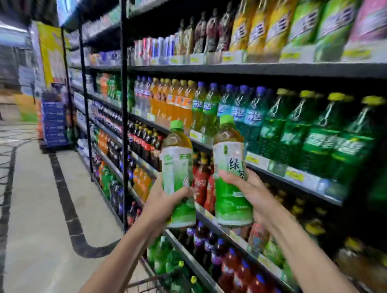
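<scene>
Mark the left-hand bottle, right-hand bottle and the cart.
left-hand bottle (pixel 176 162): head view, white label band.
right-hand bottle (pixel 230 197): head view, green lower label.
cart (pixel 147 282): head view, wire rim.

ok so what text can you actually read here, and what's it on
"绿" above a part-covered "茶": right bottle, held by the right hand.
"芬达", blurry: blue labels on green shelf bottles.
Too blurred to read: left bottle in the left hand, price tags.

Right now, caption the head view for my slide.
Left hand holds the left tea bottle, right hand the right tea bottle, before a drinks shelf.
</scene>
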A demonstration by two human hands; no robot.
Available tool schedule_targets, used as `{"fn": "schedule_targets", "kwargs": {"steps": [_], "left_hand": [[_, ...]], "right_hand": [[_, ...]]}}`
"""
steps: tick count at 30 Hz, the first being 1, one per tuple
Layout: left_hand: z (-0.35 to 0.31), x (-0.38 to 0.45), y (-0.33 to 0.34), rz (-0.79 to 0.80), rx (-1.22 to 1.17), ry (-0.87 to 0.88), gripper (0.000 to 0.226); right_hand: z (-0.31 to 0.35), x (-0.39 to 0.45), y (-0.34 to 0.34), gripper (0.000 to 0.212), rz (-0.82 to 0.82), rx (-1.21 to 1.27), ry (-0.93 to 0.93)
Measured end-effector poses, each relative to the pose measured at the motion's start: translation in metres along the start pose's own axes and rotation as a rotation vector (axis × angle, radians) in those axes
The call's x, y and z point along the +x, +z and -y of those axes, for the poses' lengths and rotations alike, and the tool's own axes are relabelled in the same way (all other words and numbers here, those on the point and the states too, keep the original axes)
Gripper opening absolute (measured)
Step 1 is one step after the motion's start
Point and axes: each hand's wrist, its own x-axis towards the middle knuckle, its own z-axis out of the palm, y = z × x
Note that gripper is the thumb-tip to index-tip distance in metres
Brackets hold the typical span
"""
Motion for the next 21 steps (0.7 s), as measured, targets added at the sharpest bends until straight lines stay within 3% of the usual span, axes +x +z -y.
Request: {"fn": "schedule_targets", "kwargs": {"steps": [6,14,21], "left_hand": [[-0.050,0.010,0.064,0.175,-0.012,0.120,0.068],[-0.111,-0.003,0.157,0.354,-0.043,0.229,0.056],[-0.157,-0.025,0.247,0.444,-0.098,0.338,0.064]], "right_hand": [[0.081,-0.041,-0.034,0.038,-0.135,-0.097,-0.169],[0.171,-0.106,-0.087,0.041,-0.323,-0.259,-0.369],[0.239,-0.171,-0.135,0.034,-0.420,-0.365,-0.502]]}}
